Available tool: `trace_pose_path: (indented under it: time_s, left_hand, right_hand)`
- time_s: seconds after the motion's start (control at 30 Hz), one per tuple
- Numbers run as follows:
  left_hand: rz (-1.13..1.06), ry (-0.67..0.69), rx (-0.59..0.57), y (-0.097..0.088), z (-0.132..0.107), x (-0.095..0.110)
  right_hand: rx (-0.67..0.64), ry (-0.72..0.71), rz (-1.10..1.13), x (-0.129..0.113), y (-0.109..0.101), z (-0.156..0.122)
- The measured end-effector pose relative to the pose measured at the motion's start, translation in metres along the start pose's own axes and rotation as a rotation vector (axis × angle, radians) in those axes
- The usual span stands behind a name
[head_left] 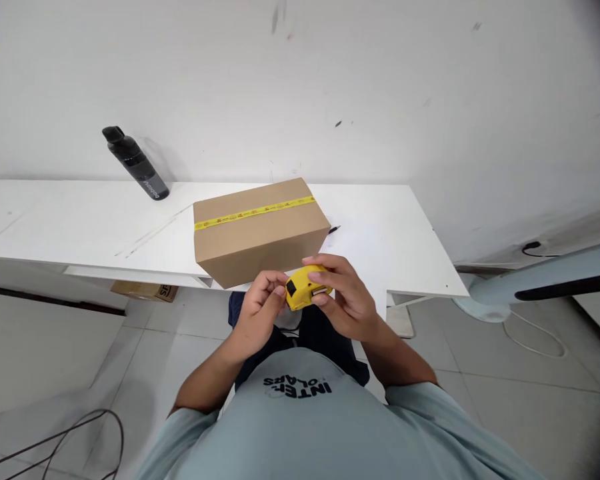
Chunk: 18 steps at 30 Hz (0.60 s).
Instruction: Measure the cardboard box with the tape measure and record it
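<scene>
A yellow tape measure point(307, 287) with a black patch on one side is held just in front of the table's front edge. My right hand point(349, 299) grips its body, fingers on top and thumb below. My left hand point(259, 312) is closed, thumb and fingertips pinched at the tape measure's left end; whether a bit of blade is between them cannot be made out. Just beyond my hands, a closed brown cardboard box point(260, 237) with a yellow printed strip along its top sits tilted slightly over the front edge of the white table point(405, 233).
A black bottle point(137, 163) stands at the back left by the wall. A dark pen or pencil point(334, 229) pokes out behind the box's right side. Another cardboard box point(145, 291) lies beneath the table. A pale post point(485, 297) and cable are at right; a dark wire frame point(120, 433) is lower left.
</scene>
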<state>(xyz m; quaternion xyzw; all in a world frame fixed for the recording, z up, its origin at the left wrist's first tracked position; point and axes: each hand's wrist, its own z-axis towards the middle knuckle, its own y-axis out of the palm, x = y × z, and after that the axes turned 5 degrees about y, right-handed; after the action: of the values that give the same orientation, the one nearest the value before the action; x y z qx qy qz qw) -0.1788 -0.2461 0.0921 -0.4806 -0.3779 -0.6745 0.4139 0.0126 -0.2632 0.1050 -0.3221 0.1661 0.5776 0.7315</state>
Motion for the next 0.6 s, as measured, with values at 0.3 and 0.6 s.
trace_pose_path:
  time_s: [0.3, 0.6]
  left_hand:
    - [0.510, 0.472, -0.079, -0.013, -0.006, -0.021]
    - [0.796, 0.582, -0.274, -0.022, -0.014, -0.038]
  right_hand:
    - [0.126, 0.633, 0.565, 0.029, 0.018, -0.038]
    - [-0.005, 1.135, 1.164, 0.037, 0.032, -0.079]
